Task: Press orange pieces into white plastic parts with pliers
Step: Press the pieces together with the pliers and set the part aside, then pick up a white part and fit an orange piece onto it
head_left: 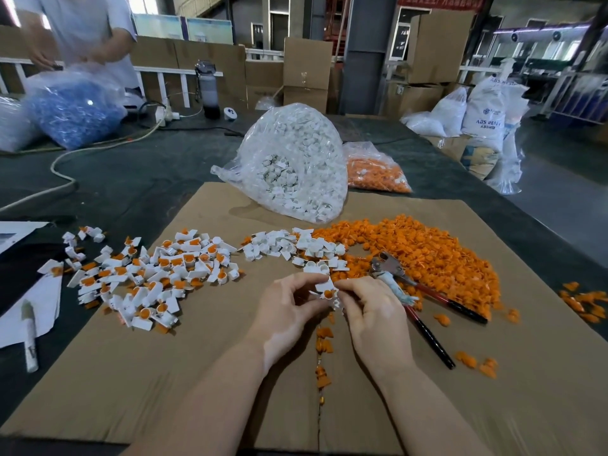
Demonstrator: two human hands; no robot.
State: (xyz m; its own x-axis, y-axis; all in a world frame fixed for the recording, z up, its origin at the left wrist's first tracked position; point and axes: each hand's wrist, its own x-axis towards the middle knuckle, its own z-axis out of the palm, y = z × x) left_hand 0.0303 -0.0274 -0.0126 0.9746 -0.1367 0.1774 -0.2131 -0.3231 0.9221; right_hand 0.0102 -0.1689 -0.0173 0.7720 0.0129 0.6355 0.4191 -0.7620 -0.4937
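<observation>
Both hands (332,307) pinch a white part (324,287) holding an orange piece (328,293).

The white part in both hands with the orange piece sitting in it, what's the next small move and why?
Probably free the right hand and pick up the pliers lying just beside it. Both hands pinch the white part, and the orange piece already sits in its socket, so squeezing it home seems next while the left hand keeps hold.

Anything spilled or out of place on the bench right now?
Mostly tidy. A few orange pieces lie scattered off the main orange pile, near the cardboard sheet's right edge. The pliers lie unused beside the right hand.
</observation>
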